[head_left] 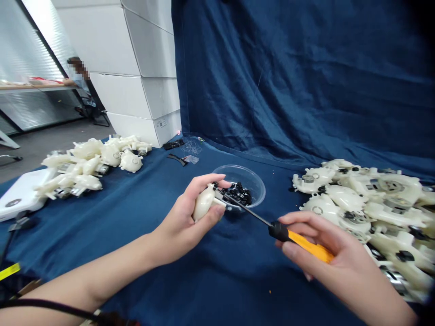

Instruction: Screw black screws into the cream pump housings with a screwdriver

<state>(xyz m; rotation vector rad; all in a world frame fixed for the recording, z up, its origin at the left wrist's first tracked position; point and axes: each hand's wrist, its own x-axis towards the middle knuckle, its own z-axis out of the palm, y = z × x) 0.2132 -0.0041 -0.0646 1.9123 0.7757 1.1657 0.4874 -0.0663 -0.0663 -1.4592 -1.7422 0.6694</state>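
A white moulded-plastic housing [203,203], rounded at one end, sits in the person's left hand [185,222], just over the near rim of a clear round plastic bowl [239,168]. The left fingers [210,180] curl closed around the far side of the housing, with the thumb across its near side; this grip appears to leave the housing's inner end exposed toward the tool. The right hand [326,253] holds a screwdriver with a yellow handle [307,246], black collar and thin steel shaft [248,212]. The right fingers [299,219] are closed around the handle near the collar, a pen-like hold that seems suited to fine control. The shaft angles toward the housing, but contact at the tip cannot be confirmed. Small black screws [238,194] lie heaped in the bowl, placed centrally, probably within easy reach of both hands. A large heap of white plastic housing parts [369,213] lies just right of the right hand, and a smaller group of white plastic housings [91,158] lies well to the left. Both rest on a navy-blue cloth [102,240], with a white flat box [20,194] at left. A blue fabric backdrop [299,77] hangs beyond, and a second person [79,77] sits far off at left.
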